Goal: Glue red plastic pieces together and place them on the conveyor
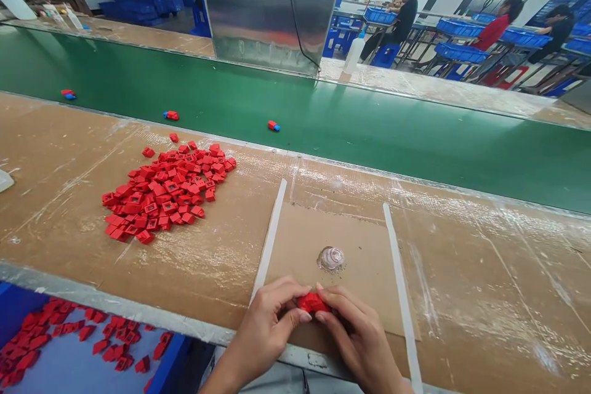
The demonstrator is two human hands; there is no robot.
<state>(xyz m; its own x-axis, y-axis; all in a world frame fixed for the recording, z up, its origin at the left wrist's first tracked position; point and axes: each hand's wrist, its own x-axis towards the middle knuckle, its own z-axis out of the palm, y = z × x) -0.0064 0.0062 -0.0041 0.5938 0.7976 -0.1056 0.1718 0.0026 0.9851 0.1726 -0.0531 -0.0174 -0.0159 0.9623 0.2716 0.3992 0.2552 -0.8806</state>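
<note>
Between the fingertips of both hands is a small red plastic part (pixel 313 303), held near the table's front edge. My left hand (pixel 274 320) pinches its left end, and my right hand (pixel 351 327) grips the right end. Fingers cover both ends, so I cannot see whether it is one piece or two. Just beyond the hands, a small round whitish mound (pixel 331 258) sits on a cardboard sheet (pixel 364 286) taped down at its sides. To the left lies a heap of red plastic parts (pixel 168 191), some showing square openings.
Behind the table runs a green conveyor belt (pixel 221 98) carrying several red-and-blue pieces (pixel 274 125). A blue bin (pixel 170 360) with more red parts stands below the table at left. A metal cabinet (pixel 263 6) and a white bottle (pixel 354 54) stand across the belt; people sit farther back.
</note>
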